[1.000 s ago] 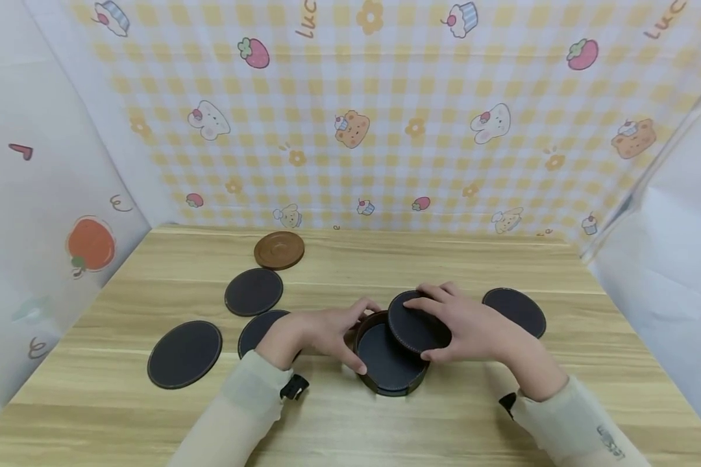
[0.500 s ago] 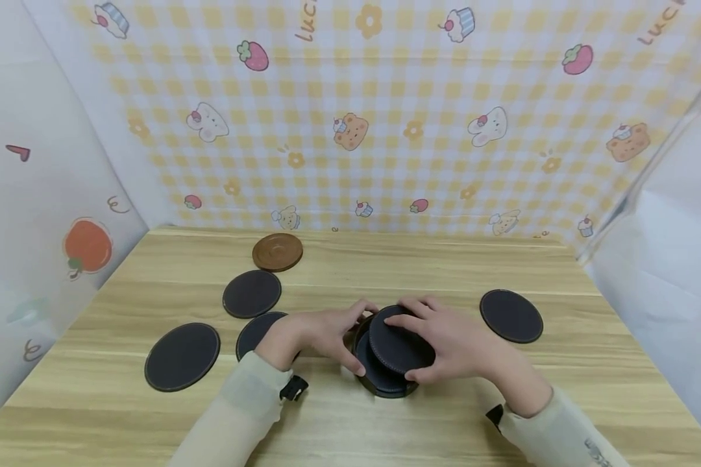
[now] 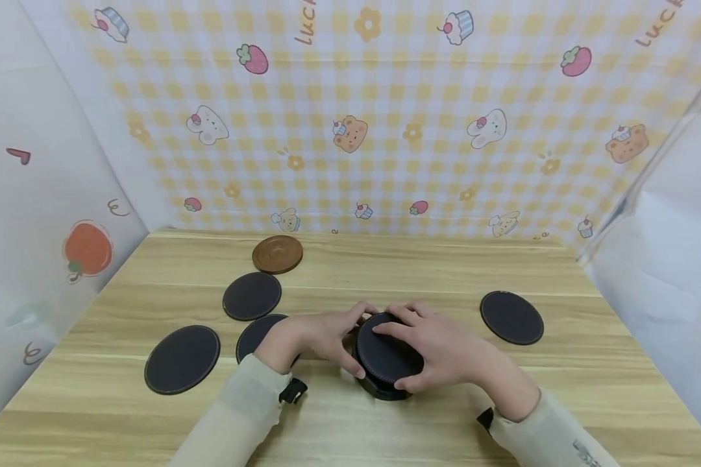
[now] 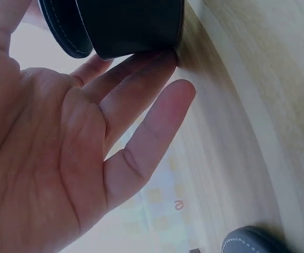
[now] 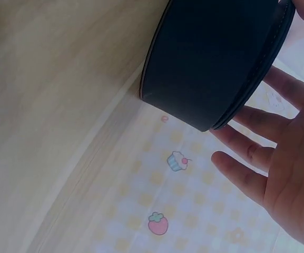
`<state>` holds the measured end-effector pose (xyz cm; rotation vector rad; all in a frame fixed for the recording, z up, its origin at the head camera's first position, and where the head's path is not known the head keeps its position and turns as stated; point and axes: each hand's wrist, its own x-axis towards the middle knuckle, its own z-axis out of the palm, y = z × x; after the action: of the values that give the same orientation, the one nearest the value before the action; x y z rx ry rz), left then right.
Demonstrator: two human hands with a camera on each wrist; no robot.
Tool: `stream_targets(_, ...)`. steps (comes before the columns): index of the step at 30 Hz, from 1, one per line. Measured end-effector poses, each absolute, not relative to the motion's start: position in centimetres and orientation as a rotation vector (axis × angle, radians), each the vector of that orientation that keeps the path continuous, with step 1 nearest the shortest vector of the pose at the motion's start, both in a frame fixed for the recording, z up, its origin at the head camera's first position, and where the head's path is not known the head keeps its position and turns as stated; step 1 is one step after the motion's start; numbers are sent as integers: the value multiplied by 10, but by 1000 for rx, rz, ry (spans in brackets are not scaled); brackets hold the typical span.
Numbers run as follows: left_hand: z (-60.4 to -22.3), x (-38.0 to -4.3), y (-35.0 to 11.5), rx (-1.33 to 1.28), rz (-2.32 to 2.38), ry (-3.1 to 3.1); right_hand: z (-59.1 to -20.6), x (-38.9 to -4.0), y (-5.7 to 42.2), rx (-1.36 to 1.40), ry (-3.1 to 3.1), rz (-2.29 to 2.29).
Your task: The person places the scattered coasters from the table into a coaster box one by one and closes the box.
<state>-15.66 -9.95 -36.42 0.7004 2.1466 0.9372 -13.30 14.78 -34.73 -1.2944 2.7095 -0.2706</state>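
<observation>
A round black leather coaster (image 3: 391, 353) with a stitched edge lies tilted over the mouth of a dark round coaster holder (image 3: 380, 391). My right hand (image 3: 444, 347) grips this coaster by its edge, thumb in front and fingers at the back. On the holder's left side, my left hand (image 3: 326, 336) holds the wall between thumb and fingers. The left wrist view has the fingers touching the holder's wall (image 4: 136, 26), and a gap shows between coaster and rim there. In the right wrist view the coaster's edge sits close along the holder's rim. The holder's inside is hidden.
On the wooden table (image 3: 350, 434), black coasters lie at the left (image 3: 182, 360), farther back (image 3: 252, 296), and partly under my left wrist (image 3: 259, 331). Another coaster (image 3: 511, 317) lies at the right. A brown round wooden disc (image 3: 277, 253) is at the back left. A patterned cloth (image 3: 350, 175) hangs behind.
My right hand has moved left and slightly down with the coaster, which now covers most of the holder's opening. My left hand has stayed at the holder's left side.
</observation>
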Motion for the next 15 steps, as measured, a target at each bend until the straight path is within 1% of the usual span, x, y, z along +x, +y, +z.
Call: stream_targets(15,-364,-157,-100,699,941,2143,-350,-131,145,-1273,2710,-243)
